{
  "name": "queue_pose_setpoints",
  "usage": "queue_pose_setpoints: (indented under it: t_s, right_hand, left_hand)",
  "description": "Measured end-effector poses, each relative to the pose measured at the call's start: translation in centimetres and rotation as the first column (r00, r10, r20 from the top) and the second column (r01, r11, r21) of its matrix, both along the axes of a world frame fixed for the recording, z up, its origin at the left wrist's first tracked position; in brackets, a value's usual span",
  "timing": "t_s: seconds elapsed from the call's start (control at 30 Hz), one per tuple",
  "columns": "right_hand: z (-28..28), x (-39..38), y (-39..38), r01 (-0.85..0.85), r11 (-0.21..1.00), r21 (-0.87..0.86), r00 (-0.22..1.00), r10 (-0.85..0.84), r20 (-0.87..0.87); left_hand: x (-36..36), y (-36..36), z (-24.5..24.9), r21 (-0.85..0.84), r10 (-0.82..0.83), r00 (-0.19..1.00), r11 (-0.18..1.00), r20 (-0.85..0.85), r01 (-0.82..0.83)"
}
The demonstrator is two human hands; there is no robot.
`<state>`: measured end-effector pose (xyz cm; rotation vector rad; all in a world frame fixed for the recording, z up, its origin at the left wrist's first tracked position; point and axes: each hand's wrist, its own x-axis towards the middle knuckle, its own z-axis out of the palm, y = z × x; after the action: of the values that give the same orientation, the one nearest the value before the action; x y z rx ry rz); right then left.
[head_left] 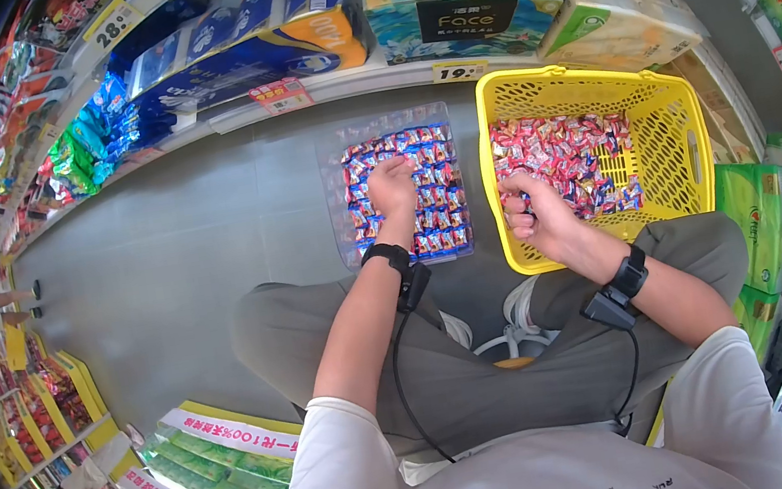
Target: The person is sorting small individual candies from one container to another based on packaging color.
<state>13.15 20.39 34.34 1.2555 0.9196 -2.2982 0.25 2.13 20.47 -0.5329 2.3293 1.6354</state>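
Wrapped candies in blue and red (434,192) lie in close rows inside a clear plastic tray (331,157) on the floor. Over the middle of these rows is my left hand (392,187), its fingers drawn together; whatever they pinch is too small to make out. To the right stands a yellow plastic basket (511,257) with loose pink, red and blue wrapped candies (564,153) covering much of its bottom. My right hand (540,214) is at the basket's near left side, fingers curled in, their contents hidden. Each wrist wears a black strap with a cable.
A shelf with tissue packs (463,16) runs along the far side. Green packs (755,225) stand to the right of the basket. My crossed legs (323,331) are close behind the tray and basket. A green-pack display (226,461) is at the lower left.
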Motion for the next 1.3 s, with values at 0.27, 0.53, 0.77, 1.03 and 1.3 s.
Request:
queue_pose_setpoints:
  t_s: [0.27, 0.53, 0.77, 1.03, 1.3]
  right_hand:
    - [0.7, 0.1, 0.2, 0.019, 0.999, -0.039, 0.999, -0.018, 0.045]
    - [0.4, 0.4, 0.0, 0.028, 0.998, -0.063, 0.998, -0.024, 0.064]
    - [0.3, 0.4, 0.0, 0.031, 0.997, -0.070, 0.997, -0.026, 0.069]
    - [0.3, 0.4, -0.2, 0.027, 0.999, -0.036, 0.998, -0.025, 0.059]
    - [0.5, 0.3, -0.7, 0.138, 0.989, -0.055, 0.983, -0.144, -0.117]
  left_hand:
    - [-0.1, 3.2, -2.2, -0.177, -0.048, 0.998, 0.983, 0.036, 0.053]
    - [-0.3, 4.5, -0.9, -0.276, -0.140, 0.990, 0.951, 0.029, 0.142]
    - [-0.4, 4.0, -3.8, -0.439, -0.390, 0.900, 0.856, -0.196, 0.275]
    - [-0.1, 3.9, -3.2, -0.379, -0.400, 0.897, 0.872, -0.190, 0.309]
    - [0.0, 5.2, 2.8, -0.136, -0.259, 0.956, 0.961, -0.136, 0.241]
